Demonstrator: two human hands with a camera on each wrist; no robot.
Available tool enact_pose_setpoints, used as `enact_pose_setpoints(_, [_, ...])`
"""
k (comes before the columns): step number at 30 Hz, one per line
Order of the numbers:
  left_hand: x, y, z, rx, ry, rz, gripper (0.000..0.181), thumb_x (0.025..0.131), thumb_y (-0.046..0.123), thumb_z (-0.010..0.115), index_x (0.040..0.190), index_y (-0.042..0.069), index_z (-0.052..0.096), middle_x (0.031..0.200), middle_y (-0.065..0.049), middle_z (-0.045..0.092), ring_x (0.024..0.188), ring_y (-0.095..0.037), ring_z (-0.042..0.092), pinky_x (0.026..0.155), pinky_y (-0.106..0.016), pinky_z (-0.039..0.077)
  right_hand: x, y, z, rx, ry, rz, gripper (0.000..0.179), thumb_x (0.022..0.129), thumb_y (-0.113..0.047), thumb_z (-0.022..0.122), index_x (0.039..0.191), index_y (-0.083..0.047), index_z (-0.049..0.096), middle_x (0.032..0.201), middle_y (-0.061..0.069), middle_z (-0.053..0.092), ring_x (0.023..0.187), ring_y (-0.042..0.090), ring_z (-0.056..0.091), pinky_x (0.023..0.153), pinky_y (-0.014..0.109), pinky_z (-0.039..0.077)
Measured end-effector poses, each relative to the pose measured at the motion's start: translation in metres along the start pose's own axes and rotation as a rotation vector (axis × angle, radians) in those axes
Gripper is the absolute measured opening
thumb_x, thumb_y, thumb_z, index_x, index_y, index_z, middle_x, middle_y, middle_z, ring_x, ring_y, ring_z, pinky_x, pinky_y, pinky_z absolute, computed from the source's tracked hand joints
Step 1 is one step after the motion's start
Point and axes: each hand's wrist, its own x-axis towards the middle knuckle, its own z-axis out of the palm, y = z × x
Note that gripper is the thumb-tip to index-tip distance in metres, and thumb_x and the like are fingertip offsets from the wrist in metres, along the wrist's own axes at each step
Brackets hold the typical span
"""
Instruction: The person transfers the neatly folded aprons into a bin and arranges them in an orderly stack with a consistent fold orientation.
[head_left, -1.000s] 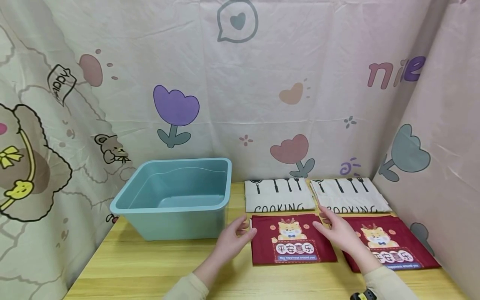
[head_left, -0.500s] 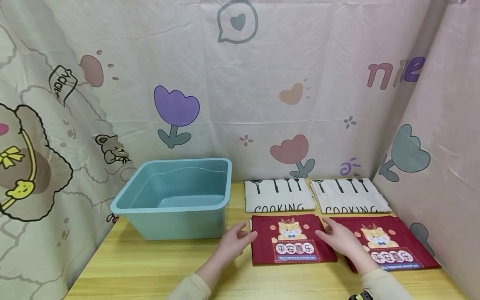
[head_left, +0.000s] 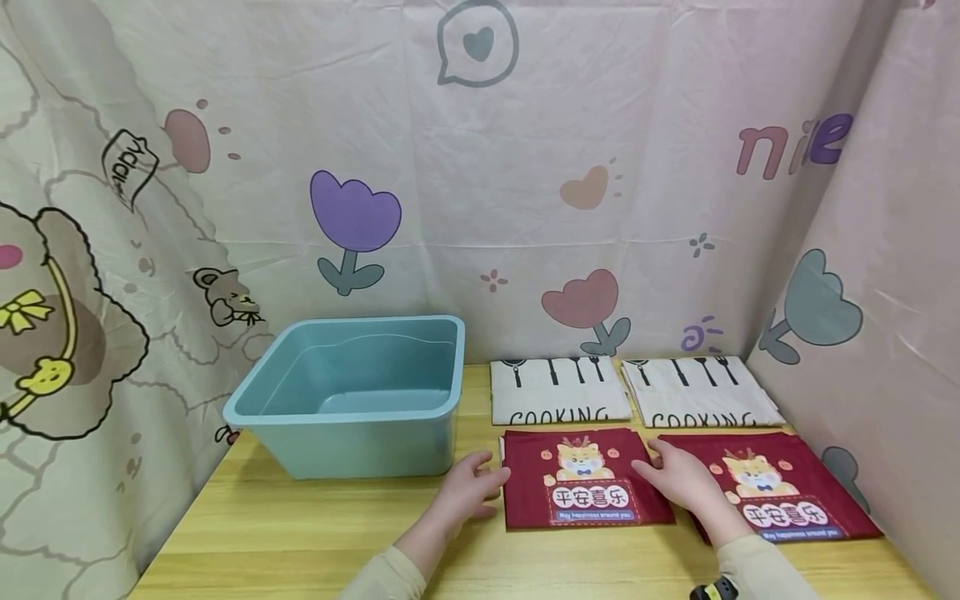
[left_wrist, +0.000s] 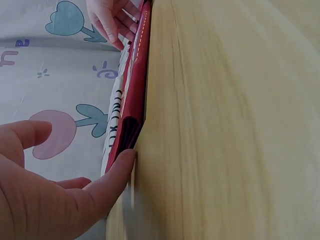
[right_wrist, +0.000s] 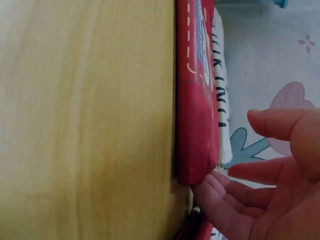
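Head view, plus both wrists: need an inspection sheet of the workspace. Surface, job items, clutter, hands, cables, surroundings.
Surface: wood-grain table.
Job items: left folded red cloth, cartoon print up, lies flat between the hands; right folded red cloth beside it; two folded white COOKING cloths, left and right, behind them; teal plastic bin upright to the left, open-topped.
Clutter: nothing seen.
Left hand: fingers relaxed, at the left red cloth's left edge, no grip.
Right hand: fingers relaxed, at that cloth's right edge, no grip.
Cables: nothing seen.
Surroundings: pale printed curtain behind and on both sides.
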Motion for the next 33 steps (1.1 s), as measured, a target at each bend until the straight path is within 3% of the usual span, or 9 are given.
enact_pose_setpoints(9, [-0.0006, -0.0021, 0.0024, -0.094, -0.014, -0.020, 0.066, 0.095, 0.018, 0.065, 0.142, -0.017, 0.034, 0.132, -0.038, 0.046, 0.112, -0.046, 0.059, 0.080, -0.047, 0.057, -0.0002, -0.0005, 0.0029, -0.001, 0.031, -0.004, 0.058, 0.094, -0.028, 0.065, 0.129, 0.017, 0.051, 0.116, 0.033, 0.062, 0.109, 0.046, 0.058, 0.094, 0.058, 0.046])
enact_pose_setpoints(18, [0.0008, -0.0045, 0.0054, -0.104, 0.041, -0.036, 0.059, 0.095, 0.017, 0.065, 0.139, -0.014, 0.042, 0.132, -0.031, 0.050, 0.109, -0.039, 0.061, 0.083, -0.045, 0.056, 0.0011, 0.0025, 0.0070, 0.010, 0.065, -0.017, 0.049, 0.095, -0.022, 0.065, 0.123, 0.017, 0.055, 0.112, 0.031, 0.064, 0.104, 0.042, 0.062, 0.090, 0.056, 0.049])
enact_pose_setpoints(27, [0.0019, -0.0063, 0.0055, -0.158, 0.059, -0.035, 0.057, 0.094, 0.010, 0.062, 0.140, -0.015, 0.039, 0.128, -0.029, 0.052, 0.102, -0.033, 0.064, 0.079, -0.043, 0.058, 0.0038, 0.0042, 0.0088, 0.048, 0.060, -0.015, 0.042, 0.095, -0.015, 0.063, 0.120, 0.018, 0.056, 0.109, 0.031, 0.065, 0.101, 0.042, 0.063, 0.088, 0.055, 0.049])
enact_pose_setpoints(33, [0.0030, -0.0094, 0.0027, -0.172, 0.053, -0.036, 0.059, 0.092, 0.003, 0.062, 0.141, -0.017, 0.036, 0.133, -0.034, 0.048, 0.098, -0.031, 0.066, 0.077, -0.041, 0.058, 0.0034, 0.0067, 0.0081, 0.170, 0.020, 0.037, 0.043, 0.096, -0.014, 0.062, 0.124, 0.018, 0.052, 0.107, 0.031, 0.064, 0.089, 0.031, 0.066, 0.071, 0.042, 0.056])
